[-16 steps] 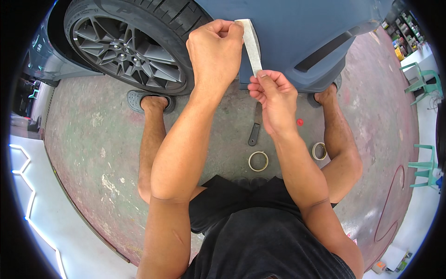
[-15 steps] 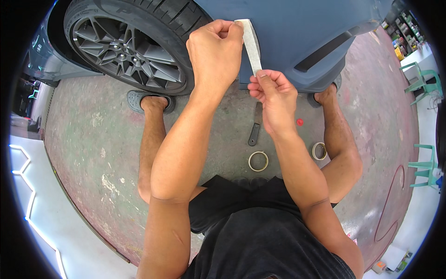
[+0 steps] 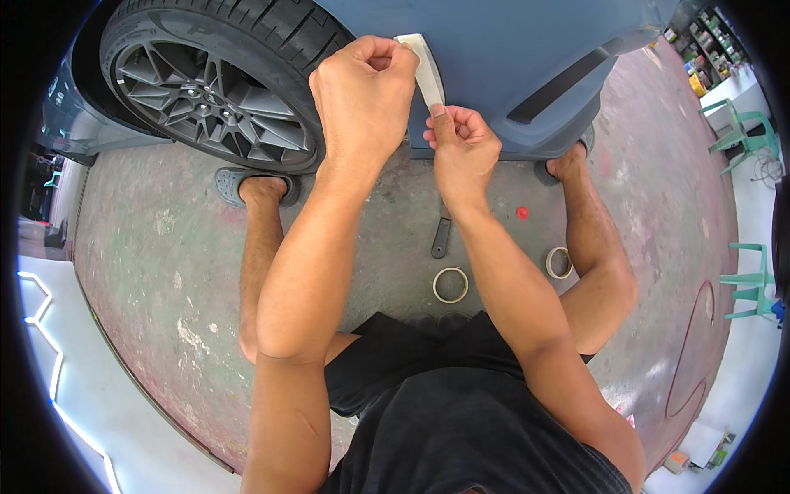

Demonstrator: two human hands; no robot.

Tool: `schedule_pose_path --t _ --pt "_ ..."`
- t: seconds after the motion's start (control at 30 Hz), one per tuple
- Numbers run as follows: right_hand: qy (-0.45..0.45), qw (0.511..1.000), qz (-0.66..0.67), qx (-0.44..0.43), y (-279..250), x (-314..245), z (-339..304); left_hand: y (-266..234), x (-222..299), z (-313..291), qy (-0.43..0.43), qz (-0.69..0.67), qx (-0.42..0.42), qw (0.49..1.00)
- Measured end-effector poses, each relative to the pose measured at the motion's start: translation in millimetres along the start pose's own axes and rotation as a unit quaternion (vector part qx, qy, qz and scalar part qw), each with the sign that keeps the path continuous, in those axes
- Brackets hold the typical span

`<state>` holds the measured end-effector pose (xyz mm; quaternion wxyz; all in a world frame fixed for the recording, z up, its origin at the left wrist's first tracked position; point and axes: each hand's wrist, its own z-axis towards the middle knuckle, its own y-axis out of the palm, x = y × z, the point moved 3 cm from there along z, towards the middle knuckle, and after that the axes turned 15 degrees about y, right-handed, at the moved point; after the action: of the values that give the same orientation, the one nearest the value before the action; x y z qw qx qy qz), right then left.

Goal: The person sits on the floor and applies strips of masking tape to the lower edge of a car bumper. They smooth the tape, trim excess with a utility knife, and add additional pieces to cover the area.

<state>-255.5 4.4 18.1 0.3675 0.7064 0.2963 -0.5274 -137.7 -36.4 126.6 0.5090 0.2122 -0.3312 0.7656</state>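
Note:
A short strip of pale masking tape point(image 3: 427, 72) stretches between my two hands, close to the edge of the blue-grey car bumper point(image 3: 485, 49) beside the wheel opening. My left hand point(image 3: 366, 99) pinches the strip's upper end, knuckles toward me. Lower down and to the right, my right hand point(image 3: 463, 152) grips the other end between thumb and forefinger, with its remaining fingers curled. Part of the strip seems to lie along the bumper edge; whether it sticks there I cannot tell. The black tyre point(image 3: 247, 33) is just left of my left hand.
On the floor between my legs lie a roll of tape point(image 3: 450, 285), a scraper with a black handle point(image 3: 441, 237) and a small red cap point(image 3: 522, 212). Another tape roll point(image 3: 559, 263) is by my right leg. Green chairs point(image 3: 745, 132) stand far right.
My right hand has moved up and to the left along the bumper edge, still holding the tape. My left hand has shifted slightly left. The whole view has shifted a little.

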Motion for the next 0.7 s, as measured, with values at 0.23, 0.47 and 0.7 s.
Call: schedule_pose_path --t 0.23,0.47,0.7 --pt "-0.029 0.999 -0.019 0.017 1.0 3.6 3.1 -2.1 4.5 0.3 0.000 0.006 -0.034 0.999" --pt "-0.010 0.999 -0.036 0.022 3.5 -2.1 3.3 -2.1 3.6 -1.4 -0.001 0.012 -0.024 1.000" --pt "-0.012 0.998 -0.047 0.029 2.8 -2.8 4.5 -3.6 3.0 -0.2 -0.008 0.012 -0.027 1.000"
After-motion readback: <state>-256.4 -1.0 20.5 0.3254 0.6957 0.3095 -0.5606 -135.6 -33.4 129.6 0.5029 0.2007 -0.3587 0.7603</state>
